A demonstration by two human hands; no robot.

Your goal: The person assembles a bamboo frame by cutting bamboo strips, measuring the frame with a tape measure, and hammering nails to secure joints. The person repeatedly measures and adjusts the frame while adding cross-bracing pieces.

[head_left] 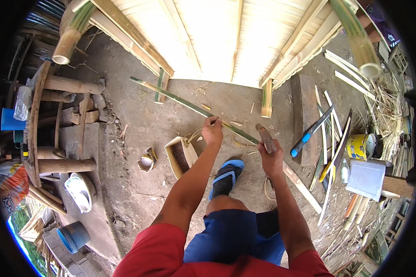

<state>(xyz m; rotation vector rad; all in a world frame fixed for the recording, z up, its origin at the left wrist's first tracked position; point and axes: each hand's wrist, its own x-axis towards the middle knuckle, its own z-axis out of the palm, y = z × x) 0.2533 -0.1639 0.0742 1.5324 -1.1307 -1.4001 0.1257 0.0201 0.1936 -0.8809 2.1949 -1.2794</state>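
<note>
Reaches forward with both arms from a red shirt [157, 251], over blue shorts [231, 233] and a blue sandal [229, 173]. Angles the left forearm [189, 187] inward and bends the left hand [212, 131] down, pinching a green bamboo strip [178, 98] near its middle between thumb and fingertips; cannot tell whether anything small is also caught there. Bends the right arm more steeply, curling the right hand [272, 154] around a hammer-like tool [265, 135] beside the strip's near right part, head tilted to the far side; cannot tell its exact kind. Keeps the strip aslant, from the right hand to a thin tip at far left.

Has an open cream bag [190, 152] close on the left, near the left forearm. Leaves a stretch of ground [134, 120] farther left, as far as a wooden bench [37, 124]. Meets tighter room on the right, with a wooden block [304, 111], a blue-handled saw [312, 132] against it and pale slats [333, 113] beyond. Faces a bright slatted panel [212, 41] on the far side, raised on bamboo legs [267, 99], with a narrow band of ground between its near edge and the strip.
</note>
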